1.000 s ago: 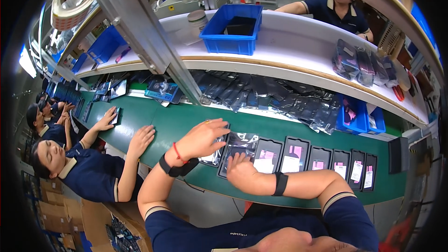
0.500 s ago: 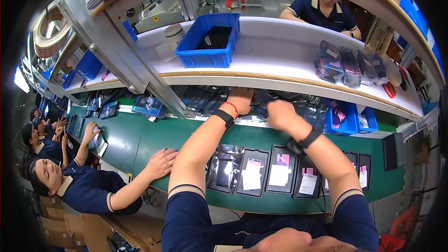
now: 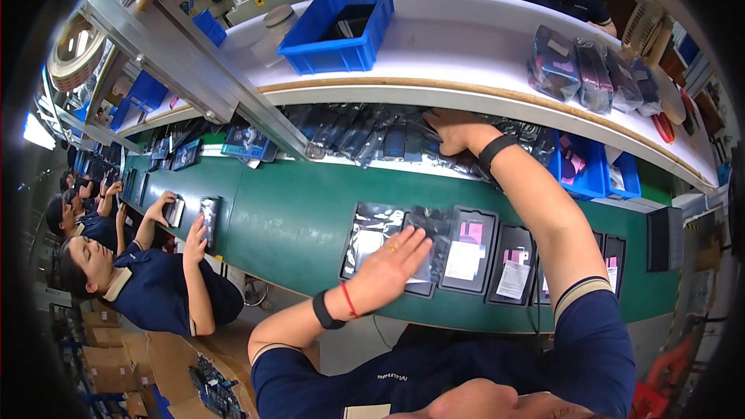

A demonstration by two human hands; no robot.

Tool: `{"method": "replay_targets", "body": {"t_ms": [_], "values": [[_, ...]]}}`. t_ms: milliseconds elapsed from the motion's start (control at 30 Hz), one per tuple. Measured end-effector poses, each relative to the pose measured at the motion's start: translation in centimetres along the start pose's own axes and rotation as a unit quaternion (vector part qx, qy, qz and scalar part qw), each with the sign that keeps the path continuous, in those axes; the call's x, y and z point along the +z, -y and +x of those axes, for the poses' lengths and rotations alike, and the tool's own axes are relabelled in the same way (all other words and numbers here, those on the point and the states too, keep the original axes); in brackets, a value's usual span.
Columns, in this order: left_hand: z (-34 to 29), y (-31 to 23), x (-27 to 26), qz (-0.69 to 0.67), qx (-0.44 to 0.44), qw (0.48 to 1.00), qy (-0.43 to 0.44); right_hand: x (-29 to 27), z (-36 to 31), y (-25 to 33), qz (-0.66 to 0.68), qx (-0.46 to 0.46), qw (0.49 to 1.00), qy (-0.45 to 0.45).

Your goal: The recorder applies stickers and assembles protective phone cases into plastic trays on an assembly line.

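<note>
Green bench [image 3: 287, 206] passable mid-left; shelf [image 3: 458, 39] and metal post [image 3: 272, 122] obstruct beyond

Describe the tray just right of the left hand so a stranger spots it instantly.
On the long green bench, find the row of black trays along its near edge. Take the first tray right of the left hand: it holds a white sheet below a pink piece. Unlike its left neighbour, it is largely clear of plastic film, and it looks bigger than its right neighbour.

Illumination bright, fairly even. Blown-out white patch [image 3: 39, 132] at left; specular glare on clear film [image 3: 374, 219], near. Shelf [image 3: 466, 39] bowed by fisheye; corners black; far-left detail soft.
</note>
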State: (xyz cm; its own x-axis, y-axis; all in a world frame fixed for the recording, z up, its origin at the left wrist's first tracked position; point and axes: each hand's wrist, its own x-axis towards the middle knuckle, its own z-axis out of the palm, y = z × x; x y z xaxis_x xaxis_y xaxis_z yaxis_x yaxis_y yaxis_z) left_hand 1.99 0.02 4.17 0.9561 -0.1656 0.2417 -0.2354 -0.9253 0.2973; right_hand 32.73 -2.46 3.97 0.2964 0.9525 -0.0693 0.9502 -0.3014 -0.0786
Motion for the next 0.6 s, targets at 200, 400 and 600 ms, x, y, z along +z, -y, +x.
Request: {"method": "replay_targets", "body": {"t_ms": [200,400,600], "values": [[-3.0,-0.8,3.2,-0.025,-0.036,0.985,0.169,0.8,0.8,0.7,-0.003,-0.003,1.000,0.030],[-3.2,-1.2,4.0,0.043,-0.042,0.989,0.139,3.3,1.5,-0.3,-0.004,0.057,0.976,-0.212],[-4.5,0.9,2.9,0.077,-0.112,0.986,0.097,-2.2,-4.6,3.5,0.154,0.088,0.966,-0.189]]}}
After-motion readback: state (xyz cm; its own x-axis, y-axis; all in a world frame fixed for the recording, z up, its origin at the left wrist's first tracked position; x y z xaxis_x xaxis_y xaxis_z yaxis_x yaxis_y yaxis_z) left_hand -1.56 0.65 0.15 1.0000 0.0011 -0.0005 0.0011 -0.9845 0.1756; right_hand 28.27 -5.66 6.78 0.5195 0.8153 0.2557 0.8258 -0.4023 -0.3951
